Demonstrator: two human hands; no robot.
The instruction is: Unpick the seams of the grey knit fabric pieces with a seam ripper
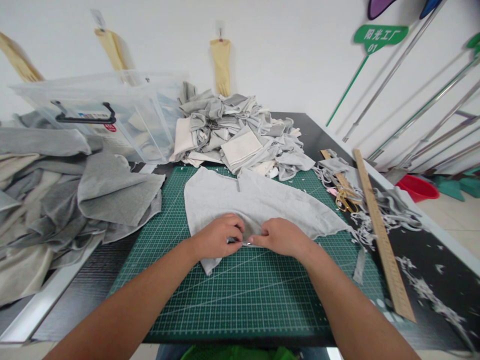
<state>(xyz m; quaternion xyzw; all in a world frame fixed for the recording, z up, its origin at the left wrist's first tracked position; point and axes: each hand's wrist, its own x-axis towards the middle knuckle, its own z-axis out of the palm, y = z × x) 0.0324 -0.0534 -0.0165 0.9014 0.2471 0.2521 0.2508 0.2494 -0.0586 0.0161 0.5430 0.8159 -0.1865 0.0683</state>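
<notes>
A light grey piece of fabric point(225, 195) lies spread over the green cutting mat point(240, 300). My left hand point(221, 235) pinches its near edge, fingers curled. Close beside it, my right hand point(281, 236) grips the same edge between thumb and fingers. Between the two hands the cloth is bunched up a little, and a small shiny spot shows at the right thumb, too small to name. One fabric corner hangs down left of my left hand; the other end stretches out toward the right side of the mat.
Folded grey and white cloths point(240, 135) are heaped behind the mat. More grey cloths point(116, 190) lie at left before a clear plastic bin point(142, 130). Right of the mat are gold-handled scissors point(344, 201), a wooden ruler point(382, 240) and fabric scraps point(363, 227).
</notes>
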